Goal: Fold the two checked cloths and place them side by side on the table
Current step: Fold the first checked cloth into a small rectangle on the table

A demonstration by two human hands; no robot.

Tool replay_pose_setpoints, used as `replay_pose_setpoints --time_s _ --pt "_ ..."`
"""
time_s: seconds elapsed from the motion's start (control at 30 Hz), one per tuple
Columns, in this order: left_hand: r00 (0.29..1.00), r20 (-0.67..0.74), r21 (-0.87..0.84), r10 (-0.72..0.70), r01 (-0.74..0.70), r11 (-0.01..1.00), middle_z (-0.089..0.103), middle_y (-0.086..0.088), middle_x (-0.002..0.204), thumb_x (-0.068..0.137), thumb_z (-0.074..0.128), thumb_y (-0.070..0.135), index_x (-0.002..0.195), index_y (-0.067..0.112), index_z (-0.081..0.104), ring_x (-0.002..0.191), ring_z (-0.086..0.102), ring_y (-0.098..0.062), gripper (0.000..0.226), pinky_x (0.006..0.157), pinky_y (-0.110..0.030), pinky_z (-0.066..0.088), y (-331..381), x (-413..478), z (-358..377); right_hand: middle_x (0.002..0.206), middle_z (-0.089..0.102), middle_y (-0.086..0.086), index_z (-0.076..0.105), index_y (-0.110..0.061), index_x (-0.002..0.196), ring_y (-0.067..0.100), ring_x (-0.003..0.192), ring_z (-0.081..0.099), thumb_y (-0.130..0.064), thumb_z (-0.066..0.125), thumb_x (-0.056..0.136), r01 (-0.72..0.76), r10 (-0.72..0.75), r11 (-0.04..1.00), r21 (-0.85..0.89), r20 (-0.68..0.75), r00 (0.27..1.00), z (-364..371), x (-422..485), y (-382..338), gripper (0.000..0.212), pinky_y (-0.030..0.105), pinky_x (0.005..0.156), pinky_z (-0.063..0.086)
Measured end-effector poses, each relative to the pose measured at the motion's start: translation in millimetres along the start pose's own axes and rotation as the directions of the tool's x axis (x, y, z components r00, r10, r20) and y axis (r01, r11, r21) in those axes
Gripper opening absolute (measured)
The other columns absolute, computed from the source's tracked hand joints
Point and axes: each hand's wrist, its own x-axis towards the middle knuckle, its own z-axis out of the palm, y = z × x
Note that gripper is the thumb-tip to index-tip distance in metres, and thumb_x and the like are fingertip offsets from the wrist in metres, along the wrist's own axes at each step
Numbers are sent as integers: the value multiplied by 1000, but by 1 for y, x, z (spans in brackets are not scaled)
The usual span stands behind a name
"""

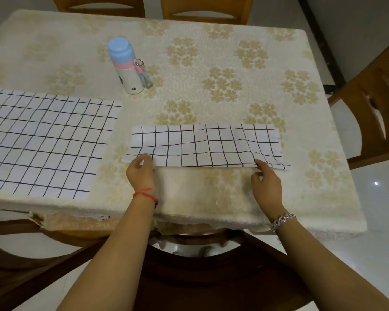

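Near-edge pinch on folded cloth (207,144) — left hand (140,173), right hand (266,182).

We count two checked cloths, the spread cloth (43,142) and the folded cloth (204,144); one table (211,52); one bottle (127,66); three chairs: far left chair (63,2), far middle chair (207,3), side chair (357,93); two hands, left hand (140,173) and right hand (266,182); two wristbands, red string (146,195) and beaded bracelet (283,219).
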Motion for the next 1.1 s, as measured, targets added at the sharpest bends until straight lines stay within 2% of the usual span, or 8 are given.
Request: replay_pose_setpoints --time_s 0.17,0.3,0.4,0.6,0.7,0.77,0.93,1.1 --pt "999 -45 -22 -10 9 1000 48 1 71 87 55 1 95 10 63 54 49 -14 14 47 -22 46 -8 5 -7 122 61 11 50 -11 131 19 80 55 -7 43 92 -42 43 998 -37 31 999 -1 0 7 40 33 77 48" --pt "1000 -23 36 7 -6 999 51 -3 78 86 59 3 98 11 63 50 52 -16 16 49 -25 47 -12 11 -11 84 68 13 58 -11 121 24 64 57 -13 43 92 -91 90 993 -77 -6 996 0 2 14 32 33 62 49" --pt "999 27 97 27 -30 995 47 -2 74 86 60 6 100 15 63 48 54 -15 17 44 -20 48 -11 10 -13 78 65 9 63 -9 109 23 62 55 -16 44 93 -28 21 990 -136 -51 998 1 2 13 26 28 53 42" --pt "997 73 151 36 -46 987 49 -3 68 85 63 6 120 16 56 53 56 -20 37 52 -28 47 -12 11 -15 126 57 16 57 -5 123 34 121 48 -24 39 91 327 -317 886 -328 84 945 16 4 5 41 40 100 38" --pt "998 55 125 15 -22 992 53 -7 71 85 63 8 135 21 40 56 59 -18 56 53 -27 49 -13 10 -17 148 35 12 35 -14 141 32 138 28 -44 19 90 355 -228 789 -501 297 927 22 5 10 61 50 110 28" --pt "1000 21 99 -5 3 995 56 -10 76 86 62 10 141 19 28 55 59 -17 66 51 -25 50 -12 9 -16 150 31 9 28 -17 144 29 140 24 -52 7 84 341 -198 771 -538 307 931 22 3 14 73 51 109 30" --pt "999 -15 27 -48 48 998 58 -8 67 89 57 9 119 10 44 35 56 -8 33 42 -19 50 -7 11 -14 156 18 6 15 -17 148 25 145 10 -37 30 98 271 -130 796 -541 283 950 16 -2 16 57 46 116 18" --pt "999 -22 43 44 -43 998 56 -3 71 88 58 3 92 8 52 36 56 1 9 39 -15 47 -4 9 -12 157 14 5 13 -17 149 25 145 7 -36 29 98 261 -110 788 -558 290 951 13 -2 14 56 45 116 16"
